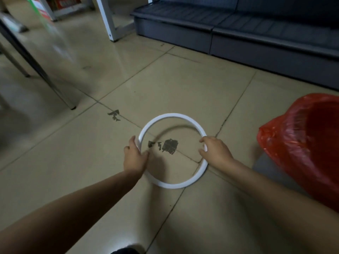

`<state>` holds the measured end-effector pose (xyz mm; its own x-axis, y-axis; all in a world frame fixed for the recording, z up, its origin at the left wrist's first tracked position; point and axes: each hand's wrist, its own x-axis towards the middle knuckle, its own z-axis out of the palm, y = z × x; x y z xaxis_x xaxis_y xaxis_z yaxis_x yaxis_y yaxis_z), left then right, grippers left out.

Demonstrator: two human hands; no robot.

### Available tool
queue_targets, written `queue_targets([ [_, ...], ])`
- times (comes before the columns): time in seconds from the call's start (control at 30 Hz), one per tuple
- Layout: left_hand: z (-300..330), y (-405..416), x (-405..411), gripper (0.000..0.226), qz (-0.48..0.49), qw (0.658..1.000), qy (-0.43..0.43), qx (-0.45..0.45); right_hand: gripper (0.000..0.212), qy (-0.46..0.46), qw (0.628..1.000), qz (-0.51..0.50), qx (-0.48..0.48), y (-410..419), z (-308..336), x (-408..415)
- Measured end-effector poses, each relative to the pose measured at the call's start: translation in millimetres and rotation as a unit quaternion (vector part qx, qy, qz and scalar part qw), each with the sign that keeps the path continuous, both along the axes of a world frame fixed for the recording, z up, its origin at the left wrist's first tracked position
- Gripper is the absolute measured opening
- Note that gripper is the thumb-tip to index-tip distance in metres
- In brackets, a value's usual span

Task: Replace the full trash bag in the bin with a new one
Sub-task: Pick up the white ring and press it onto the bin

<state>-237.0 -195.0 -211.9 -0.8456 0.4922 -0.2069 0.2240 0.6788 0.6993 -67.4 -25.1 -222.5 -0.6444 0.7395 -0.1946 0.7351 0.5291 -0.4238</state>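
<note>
Holding the white round plastic retaining ring by its two sides right now, above the beige tiled floor, with its shadow falling on the tiles inside it. My left hand has its fingers wrapped over the left edge and thumb tucked under, and my right hand curls round the right edge the same way, so both are closed on the ring and nothing else.

The grey bin sits just off to my right, lined with a thin red plastic trash bag whose mouth is folded out over the rim. Can't see into the bottom of it from here, so no idea whether that's the full one or the fresh one.

If the ring is going onto the bin, my plan is to keep it level, line it up square over the rim and press down evenly with both hands. Tilt it and it'll probably snag or tear that flimsy plastic.

Dark scraps litter the floor underneath, and a grey low shelf unit runs along the back.
</note>
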Motion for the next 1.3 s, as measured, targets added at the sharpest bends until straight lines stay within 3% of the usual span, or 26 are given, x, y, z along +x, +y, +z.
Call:
queue_targets([
  [0.17,26,13,-4,0.048,0.025,0.999,0.032,0.022,0.043,0.055,0.997,-0.033,0.042,-2,33,-7],
  [0.43,78,49,-6,0.043,0.057,0.99,0.065,0.111,0.046,0.159,0.977,-0.103,0.098,10,104,9],
  [0.73,153,115,49,0.037,-0.027,0.968,0.058,0.241,0.045,0.243,0.926,-0.171,0.233,41,190,104],
  [1.03,171,159,171,0.037,-0.211,0.941,0.042,0.259,0.038,0.13,0.914,-0.27,0.275,42,189,252],
  [1.3,164,170,239,0.033,-0.302,0.934,0.028,0.19,0.048,0.014,0.918,-0.32,0.235,21,180,332],
])
